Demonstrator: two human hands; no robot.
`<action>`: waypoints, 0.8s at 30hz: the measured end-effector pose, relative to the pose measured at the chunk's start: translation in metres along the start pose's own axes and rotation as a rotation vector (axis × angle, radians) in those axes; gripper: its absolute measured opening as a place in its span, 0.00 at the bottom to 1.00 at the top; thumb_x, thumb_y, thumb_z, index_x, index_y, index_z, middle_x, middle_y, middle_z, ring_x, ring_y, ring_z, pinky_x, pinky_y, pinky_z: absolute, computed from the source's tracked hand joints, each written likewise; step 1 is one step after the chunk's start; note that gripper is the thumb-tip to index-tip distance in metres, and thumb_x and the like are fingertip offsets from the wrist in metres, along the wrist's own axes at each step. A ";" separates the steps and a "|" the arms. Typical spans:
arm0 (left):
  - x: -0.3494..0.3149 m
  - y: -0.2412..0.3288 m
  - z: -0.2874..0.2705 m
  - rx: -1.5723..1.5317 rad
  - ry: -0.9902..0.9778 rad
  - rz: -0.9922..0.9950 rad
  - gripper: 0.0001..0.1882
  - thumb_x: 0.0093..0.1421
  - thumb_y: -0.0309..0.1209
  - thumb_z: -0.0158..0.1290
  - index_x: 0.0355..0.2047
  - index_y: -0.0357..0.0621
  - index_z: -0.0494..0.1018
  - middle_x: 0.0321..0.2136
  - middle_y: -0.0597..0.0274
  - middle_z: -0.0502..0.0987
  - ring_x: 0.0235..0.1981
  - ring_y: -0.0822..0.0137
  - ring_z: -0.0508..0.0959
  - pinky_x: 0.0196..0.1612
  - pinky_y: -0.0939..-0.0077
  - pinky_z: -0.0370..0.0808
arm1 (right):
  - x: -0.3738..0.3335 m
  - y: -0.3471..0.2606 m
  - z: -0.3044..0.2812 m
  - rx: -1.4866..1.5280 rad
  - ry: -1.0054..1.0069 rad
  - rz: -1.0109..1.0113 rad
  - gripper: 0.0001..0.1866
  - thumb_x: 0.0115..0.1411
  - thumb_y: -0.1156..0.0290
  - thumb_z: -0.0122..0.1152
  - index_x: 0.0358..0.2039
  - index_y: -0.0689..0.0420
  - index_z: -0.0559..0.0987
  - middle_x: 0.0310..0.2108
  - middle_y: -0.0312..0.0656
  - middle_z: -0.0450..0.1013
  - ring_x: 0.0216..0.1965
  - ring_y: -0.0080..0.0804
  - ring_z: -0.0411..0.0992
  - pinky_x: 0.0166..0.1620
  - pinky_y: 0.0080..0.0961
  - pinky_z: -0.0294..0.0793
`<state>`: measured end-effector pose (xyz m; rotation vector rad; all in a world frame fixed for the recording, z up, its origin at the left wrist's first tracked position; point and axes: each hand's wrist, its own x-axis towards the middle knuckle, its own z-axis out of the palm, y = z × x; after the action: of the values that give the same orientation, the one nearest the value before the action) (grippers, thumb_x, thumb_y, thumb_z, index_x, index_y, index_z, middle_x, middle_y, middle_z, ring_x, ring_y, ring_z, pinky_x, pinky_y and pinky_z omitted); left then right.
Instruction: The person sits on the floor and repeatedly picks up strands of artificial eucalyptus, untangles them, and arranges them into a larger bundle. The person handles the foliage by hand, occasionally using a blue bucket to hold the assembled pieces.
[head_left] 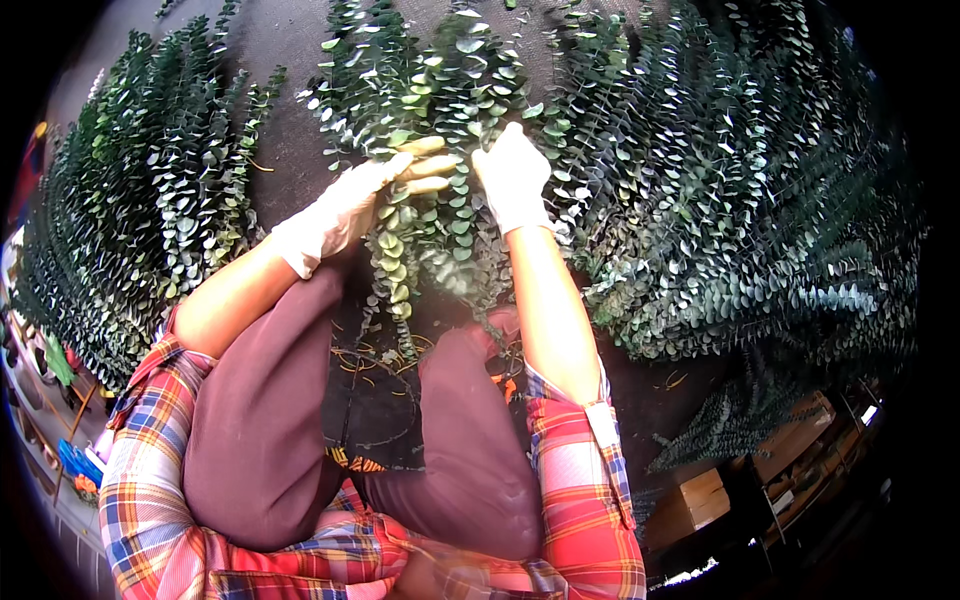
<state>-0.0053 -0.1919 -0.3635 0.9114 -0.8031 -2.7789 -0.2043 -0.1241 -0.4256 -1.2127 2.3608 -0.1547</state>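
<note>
Across dark flooring [292,150], leafy stems [460,222] lie between the gloved hands [340,207] [515,178].

A loose bunch of long, slender eucalyptus-like stems, closely lined with small, round, green to grey-green leaves [461,205], is stretched lengthwise over a dark, matte surface [290,135]. Yellower leaves are seen on the strands at its left. The stems are slightly fanned apart, their lower part partly blurred.
</note>
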 end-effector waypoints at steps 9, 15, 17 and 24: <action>0.020 -0.032 -0.024 -0.058 0.085 -0.023 0.36 0.66 0.42 0.46 0.67 0.42 0.45 0.64 0.52 0.56 0.63 0.63 0.60 0.66 0.71 0.50 | -0.037 0.047 -0.068 1.063 -0.099 0.084 0.21 0.51 0.73 0.61 0.47 0.65 0.77 0.43 0.46 0.76 0.44 0.29 0.74 0.50 0.22 0.70; 0.019 -0.035 -0.028 -0.049 0.105 -0.061 0.38 0.65 0.45 0.47 0.67 0.43 0.44 0.64 0.55 0.56 0.63 0.64 0.61 0.65 0.70 0.53 | -0.065 0.084 -0.092 1.691 -0.118 0.059 0.13 0.58 0.69 0.61 0.43 0.60 0.77 0.47 0.50 0.75 0.50 0.40 0.71 0.54 0.40 0.68; 0.018 -0.036 -0.030 -0.120 0.091 -0.049 0.35 0.65 0.43 0.47 0.67 0.44 0.48 0.63 0.56 0.58 0.61 0.67 0.63 0.62 0.69 0.61 | -0.068 0.091 -0.091 1.712 -0.091 -0.014 0.12 0.57 0.69 0.59 0.40 0.62 0.77 0.42 0.50 0.76 0.45 0.44 0.73 0.51 0.44 0.69; 0.012 0.009 0.011 -0.049 -0.002 -0.064 0.35 0.62 0.46 0.52 0.63 0.39 0.56 0.57 0.55 0.68 0.53 0.67 0.72 0.57 0.69 0.68 | -0.074 0.057 -0.085 1.712 -0.389 0.019 0.11 0.56 0.67 0.60 0.34 0.62 0.74 0.31 0.44 0.73 0.32 0.35 0.74 0.39 0.29 0.74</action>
<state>-0.0224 -0.1976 -0.3578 0.9424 -0.7151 -2.8407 -0.2490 -0.0409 -0.3413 -0.2419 1.0783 -1.3852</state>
